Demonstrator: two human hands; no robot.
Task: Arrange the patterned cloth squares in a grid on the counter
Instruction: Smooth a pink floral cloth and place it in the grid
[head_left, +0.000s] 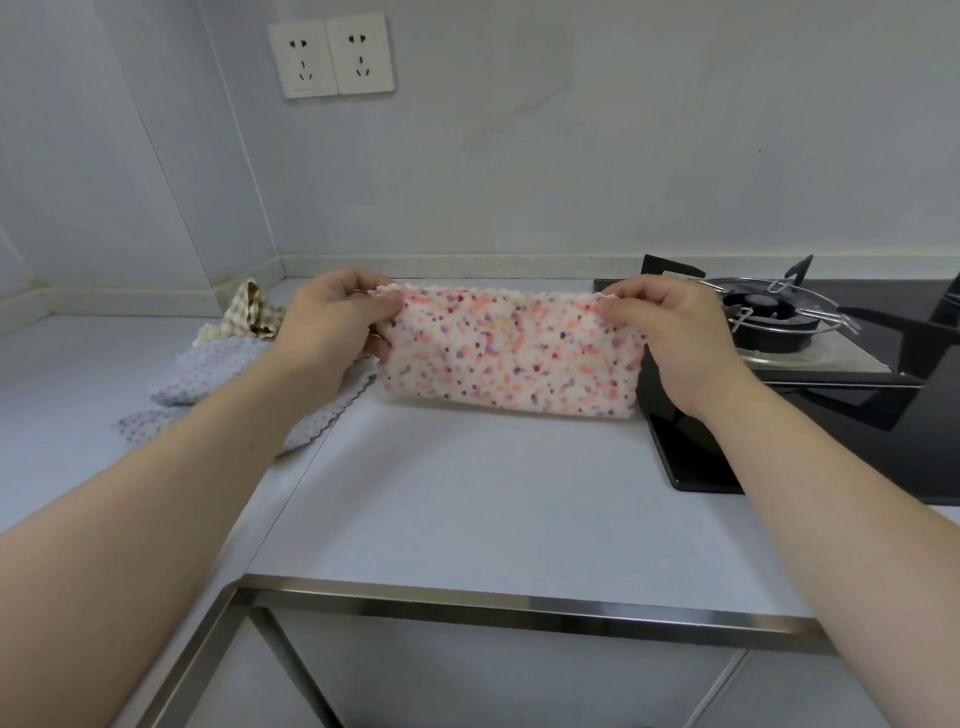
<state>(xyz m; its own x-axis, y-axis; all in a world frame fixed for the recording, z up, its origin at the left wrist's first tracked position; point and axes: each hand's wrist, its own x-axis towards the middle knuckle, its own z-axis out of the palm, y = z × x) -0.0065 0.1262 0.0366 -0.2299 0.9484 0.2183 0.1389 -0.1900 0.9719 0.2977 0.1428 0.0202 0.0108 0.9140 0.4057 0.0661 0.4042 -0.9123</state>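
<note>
Between both hands, a white fleecy cloth square speckled pink and purple (511, 358) hangs stretched; left hand (332, 325) and right hand (670, 332) pinch its top corners, likely to lay it flat on the pale bench (467, 493).

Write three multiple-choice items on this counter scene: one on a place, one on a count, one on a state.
1. Where is the stove relative to the pink cloth?
A. To its left
B. To its right
C. In front of it, at the counter edge

2. How many socket plates are there?
A. One
B. Two
C. Four

3. How is the pink cloth held?
A. Lying untouched
B. Crumpled in one hand
C. Pinched by both hands at its top corners

Answers:
1 B: the stove lies beside the right hand.
2 B: two plates sit side by side.
3 C: the left hand and the right hand each pinch a top corner.
</note>
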